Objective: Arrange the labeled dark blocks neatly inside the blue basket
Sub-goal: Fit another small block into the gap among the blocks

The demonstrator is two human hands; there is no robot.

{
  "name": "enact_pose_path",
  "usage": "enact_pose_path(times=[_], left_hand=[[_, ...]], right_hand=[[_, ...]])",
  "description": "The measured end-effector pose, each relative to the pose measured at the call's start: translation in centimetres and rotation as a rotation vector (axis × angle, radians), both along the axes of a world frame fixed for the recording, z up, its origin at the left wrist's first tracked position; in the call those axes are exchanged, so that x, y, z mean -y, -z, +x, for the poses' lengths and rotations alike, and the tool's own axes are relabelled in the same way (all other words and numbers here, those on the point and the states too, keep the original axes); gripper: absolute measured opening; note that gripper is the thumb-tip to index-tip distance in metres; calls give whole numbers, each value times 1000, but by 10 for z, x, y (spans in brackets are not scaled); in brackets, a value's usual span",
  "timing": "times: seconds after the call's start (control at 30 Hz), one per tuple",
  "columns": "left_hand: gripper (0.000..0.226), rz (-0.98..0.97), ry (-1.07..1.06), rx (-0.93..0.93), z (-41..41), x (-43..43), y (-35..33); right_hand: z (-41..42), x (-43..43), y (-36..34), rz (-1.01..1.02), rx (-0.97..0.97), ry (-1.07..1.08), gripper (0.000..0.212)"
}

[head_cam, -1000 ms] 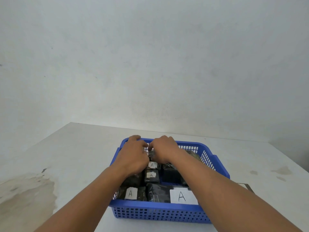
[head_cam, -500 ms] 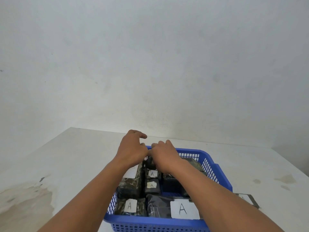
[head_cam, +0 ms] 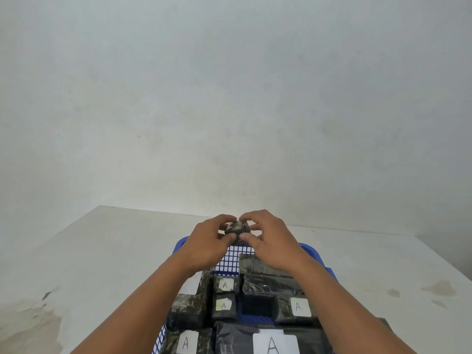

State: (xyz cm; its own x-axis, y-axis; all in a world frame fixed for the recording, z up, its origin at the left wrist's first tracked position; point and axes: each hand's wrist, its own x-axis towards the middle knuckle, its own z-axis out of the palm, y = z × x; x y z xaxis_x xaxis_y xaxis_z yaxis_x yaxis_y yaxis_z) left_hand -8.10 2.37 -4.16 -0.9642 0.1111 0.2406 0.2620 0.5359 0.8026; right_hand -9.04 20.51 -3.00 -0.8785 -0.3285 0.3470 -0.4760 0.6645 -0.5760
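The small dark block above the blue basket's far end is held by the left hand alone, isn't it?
Not quite. The head view shows both hands on it: the left hand and the right hand each pinch the small dark block. The rest stands: it is held above the far end of the blue basket.

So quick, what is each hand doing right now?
The left hand is closed, holding the small dark block.
The right hand is closed, holding that same block.
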Motion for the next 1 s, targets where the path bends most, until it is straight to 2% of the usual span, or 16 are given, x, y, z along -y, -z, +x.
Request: enact_pose_path(times=[0.13, 0.3, 0.4, 0.57, 0.67, 0.77, 0.87, 1.0], left_hand=[[38, 131, -6, -21, 1, -3, 12], [45, 104, 12, -104, 4, -3, 25], [44, 132, 15, -121, 4, -5, 26], [29, 259, -24, -104, 7, -7, 24], [30, 305, -1, -74, 9, -6, 24], [33, 347, 10, -56, 9, -5, 24], [33, 314, 14, -43, 9, -4, 24], [35, 226, -166, -156, 5, -3, 23]], right_hand=[[2, -2, 10, -262, 96, -71, 44], [0, -5, 22, -278, 115, -87, 55], [-1, -9, 21, -301, 57, -77, 48], [-4, -12, 22, -346, 20, -33, 32], [-3, -13, 22, -343, 27, -24, 36], [-1, -11, 23, -325, 15, -20, 27], [-1, -10, 23, -344, 27, -5, 37], [0, -13, 22, -316, -26, 44, 56]])
